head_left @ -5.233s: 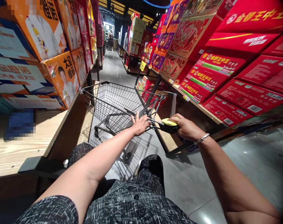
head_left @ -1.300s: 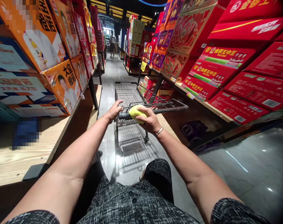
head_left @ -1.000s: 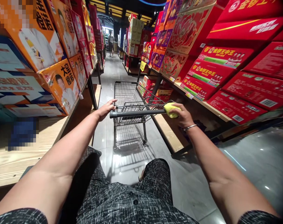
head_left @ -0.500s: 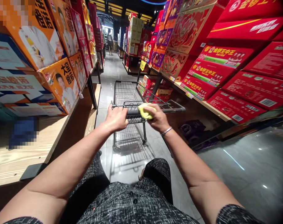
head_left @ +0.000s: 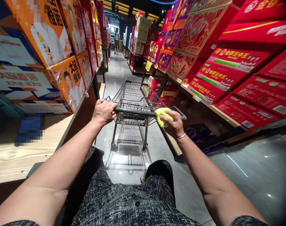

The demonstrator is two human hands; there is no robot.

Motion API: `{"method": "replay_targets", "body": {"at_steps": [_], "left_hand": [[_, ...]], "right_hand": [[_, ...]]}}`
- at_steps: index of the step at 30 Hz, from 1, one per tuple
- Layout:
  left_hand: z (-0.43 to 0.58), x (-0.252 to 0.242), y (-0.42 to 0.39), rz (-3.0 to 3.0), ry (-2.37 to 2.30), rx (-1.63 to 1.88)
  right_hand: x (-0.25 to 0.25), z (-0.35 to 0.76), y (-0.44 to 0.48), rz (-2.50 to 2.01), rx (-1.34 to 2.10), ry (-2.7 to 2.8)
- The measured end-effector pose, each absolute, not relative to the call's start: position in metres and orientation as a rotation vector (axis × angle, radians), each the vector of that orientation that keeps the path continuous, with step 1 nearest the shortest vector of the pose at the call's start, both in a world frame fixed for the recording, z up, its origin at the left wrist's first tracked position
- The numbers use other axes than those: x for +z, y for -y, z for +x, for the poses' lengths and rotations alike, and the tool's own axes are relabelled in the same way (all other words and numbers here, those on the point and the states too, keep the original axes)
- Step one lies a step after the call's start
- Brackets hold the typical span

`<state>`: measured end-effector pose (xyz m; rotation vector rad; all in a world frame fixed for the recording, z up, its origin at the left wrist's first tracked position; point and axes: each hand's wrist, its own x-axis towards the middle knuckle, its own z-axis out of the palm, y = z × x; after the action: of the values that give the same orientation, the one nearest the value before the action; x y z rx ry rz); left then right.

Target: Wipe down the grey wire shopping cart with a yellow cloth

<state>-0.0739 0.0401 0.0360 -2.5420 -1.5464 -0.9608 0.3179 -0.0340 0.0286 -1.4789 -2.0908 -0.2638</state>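
Note:
A grey wire shopping cart (head_left: 132,92) stands in front of me, its handlebar running across between my hands. My left hand (head_left: 104,112) is closed around the handlebar's left end. At the right end, my right hand (head_left: 174,124) has its fingers curled over a yellow cloth (head_left: 163,117), pressing it against the bar. The underside of the cloth and the fingertips beneath are hidden. Through the basket's mesh I see the wire sides and floor.
Orange drink cartons (head_left: 67,82) are stacked on a wooden shelf (head_left: 55,135) at left, beside a blurred blue item (head_left: 29,127). Red boxes (head_left: 229,59) fill the right-hand shelf. Far down the tiled aisle (head_left: 118,64) a person (head_left: 116,40) is standing.
My left hand has slid left and my right hand, with the cloth, has gone right along the handlebar. The cart has turned slightly, and more of the bar shows between my hands.

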Motion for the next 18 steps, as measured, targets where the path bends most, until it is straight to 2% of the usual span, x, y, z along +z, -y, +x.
{"method": "replay_targets", "body": {"at_steps": [4, 8, 16, 18], "left_hand": [[-0.093, 0.035, -0.054, -2.523, 1.599, -1.016], [-0.083, 0.034, -0.053, -2.449, 1.632, -1.064], [0.034, 0.032, -0.011, -2.84, 1.183, -1.038], [0.048, 0.033, -0.007, -2.841, 1.203, -0.988]], "right_hand": [[0.04, 0.347, 0.054, -1.521, -0.313, 1.997], [0.04, 0.322, 0.055, -1.508, -0.268, 1.838], [0.047, 0.232, 0.045, -1.568, -0.319, 1.977], [0.052, 0.225, 0.045, -1.555, -0.279, 2.05]]}}
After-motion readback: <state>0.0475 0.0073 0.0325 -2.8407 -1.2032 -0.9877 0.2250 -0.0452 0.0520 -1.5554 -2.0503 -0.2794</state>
